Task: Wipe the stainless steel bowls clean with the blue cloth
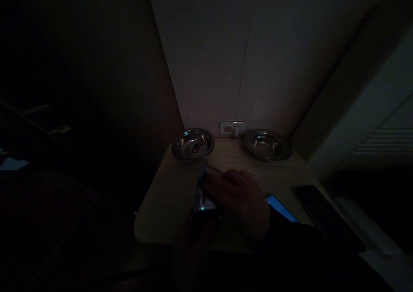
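The scene is very dark. Low in the middle, my left hand (193, 240) is closed around a shiny metal piece (204, 201), apparently a steel dish or cup tilted up; its full shape is hidden. My right hand (241, 197) reaches over from the right, fingers bent together against the top of that piece. Under those fingers shows a thin bluish-grey edge (204, 171), perhaps a cloth; I cannot be sure. Beyond the hands stands a round steel bowl (193, 158) with a dark and red label inside. Stacked steel bowls (269, 156) sit at the back right.
A pale wooden table (161, 206) with rounded corners stands against the wall. A phone with a lit blue screen (281, 208) lies beside my right wrist. Farther right rests a dark flat object (325, 214). A wall socket (226, 128) with a plug is behind the table.
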A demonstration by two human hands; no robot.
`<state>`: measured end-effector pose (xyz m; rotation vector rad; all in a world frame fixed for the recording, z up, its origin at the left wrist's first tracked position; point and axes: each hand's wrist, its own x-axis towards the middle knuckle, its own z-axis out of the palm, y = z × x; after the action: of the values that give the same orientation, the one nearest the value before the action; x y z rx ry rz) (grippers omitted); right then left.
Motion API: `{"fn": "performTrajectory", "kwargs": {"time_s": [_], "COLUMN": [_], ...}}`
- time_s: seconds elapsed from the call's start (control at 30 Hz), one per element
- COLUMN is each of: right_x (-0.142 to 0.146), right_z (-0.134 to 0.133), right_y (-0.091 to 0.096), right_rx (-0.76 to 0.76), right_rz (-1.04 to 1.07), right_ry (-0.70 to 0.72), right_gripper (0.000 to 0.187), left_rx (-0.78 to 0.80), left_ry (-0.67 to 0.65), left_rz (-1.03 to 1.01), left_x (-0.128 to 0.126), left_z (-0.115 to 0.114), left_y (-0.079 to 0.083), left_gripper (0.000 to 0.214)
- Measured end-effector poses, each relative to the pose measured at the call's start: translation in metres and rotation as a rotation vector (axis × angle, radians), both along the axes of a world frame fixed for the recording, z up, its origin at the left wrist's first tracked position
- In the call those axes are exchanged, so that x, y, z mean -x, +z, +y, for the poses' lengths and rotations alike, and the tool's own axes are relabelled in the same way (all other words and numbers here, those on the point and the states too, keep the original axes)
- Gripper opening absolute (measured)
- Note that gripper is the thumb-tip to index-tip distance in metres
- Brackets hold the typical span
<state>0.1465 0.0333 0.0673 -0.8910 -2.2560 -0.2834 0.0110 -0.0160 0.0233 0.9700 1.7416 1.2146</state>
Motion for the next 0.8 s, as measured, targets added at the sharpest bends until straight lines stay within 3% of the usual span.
{"fn": "performTrajectory", "kwargs": {"time_s": [0.1,0.23,0.37,0.47,0.6,0.7,0.8], "right_x": [-0.0005,0.0034,0.0069,0.0069,0.0063,0.0065,0.0068], "right_z": [-0.0008,-0.0015,-0.0016,-0.0004,0.0004,0.0002,-0.0018], "right_y": [0.0008,0.0018,0.0042,0.0059,0.0069,0.0075,0.008], "right_rx": [-0.011,-0.017,-0.061,-0.068,-0.098,-0.071,-0.075], "right_rz": [0.006,-0.018,-0.027,-0.037,-0.042,-0.071,-0.064], "right_ry": [0.091,-0.013,0.068,-0.053,0.047,-0.075,0.028], "right_gripper": [0.022,0.019,0.025,0.023,0.024,0.021,0.023], "left_rx": [-0.041,-0.037,-0.04,-0.055,-0.091,-0.067,-0.091], "left_ry": [-0.024,-0.03,-0.038,-0.041,-0.053,-0.032,-0.041], "left_rz": [0.0,-0.008,0.005,-0.013,-0.028,0.005,0.015], "left_x": [-0.0006,0.0,0.0011,-0.0009,-0.0036,-0.004,-0.0038], "left_z": [0.0004,0.0032,0.0051,0.0049,0.0058,0.0073,0.0083], "left_y": [-0.0025,-0.0021,0.0003,0.0,-0.0019,0.0002,0.0055], "left_gripper": [0.029,0.029,0.023,0.025,0.026,0.027,0.026]}}
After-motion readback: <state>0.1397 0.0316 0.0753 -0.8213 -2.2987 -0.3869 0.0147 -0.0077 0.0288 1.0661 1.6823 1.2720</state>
